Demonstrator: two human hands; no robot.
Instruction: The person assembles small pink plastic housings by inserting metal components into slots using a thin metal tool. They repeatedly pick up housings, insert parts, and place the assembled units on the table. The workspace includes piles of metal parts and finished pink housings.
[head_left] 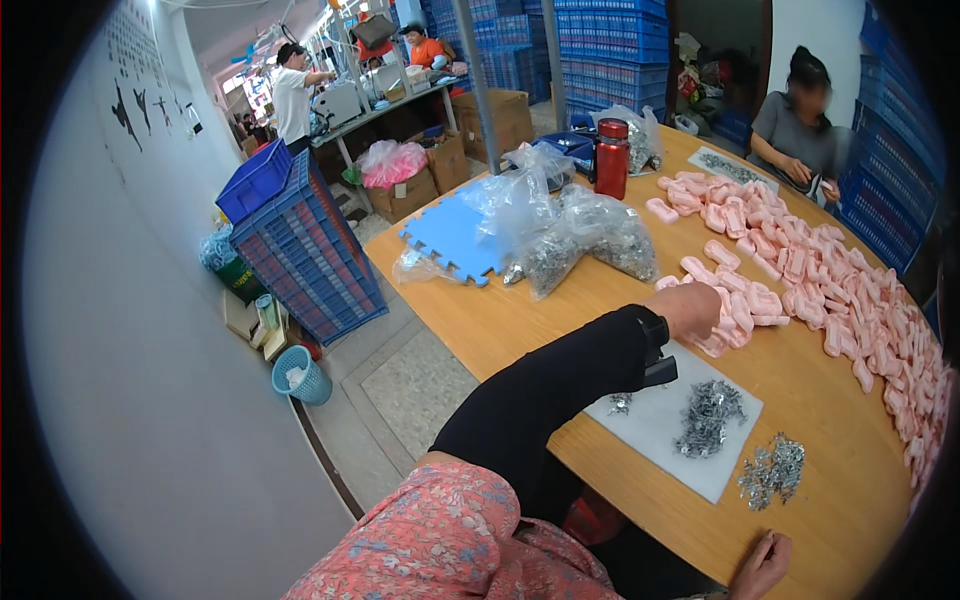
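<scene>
The person's left hand [692, 311] reaches across the table [840, 470] to a small cluster of pink pieces [765, 303], its back to the view. Its fingers are hidden, so whether they are spread, narrowed or holding a piece cannot be told.

The pieces are pale pink, smooth and slightly glossy, oblong with rounded ends; several show a recessed middle inside a raised rim. They lie at all angles, some flat, some on edge, many overlapping. Beyond the cluster, a far larger heap spreads along the table's right side.

The right hand [762, 568] is at the near edge, its fingers curled; whether they grip anything cannot be told. Nearest it is a loose pile of shiny silver bits [773, 470]. Beside that, a white board [655, 425] bears a darker grey heap [710, 418] of small metal parts and a smaller pile.
</scene>
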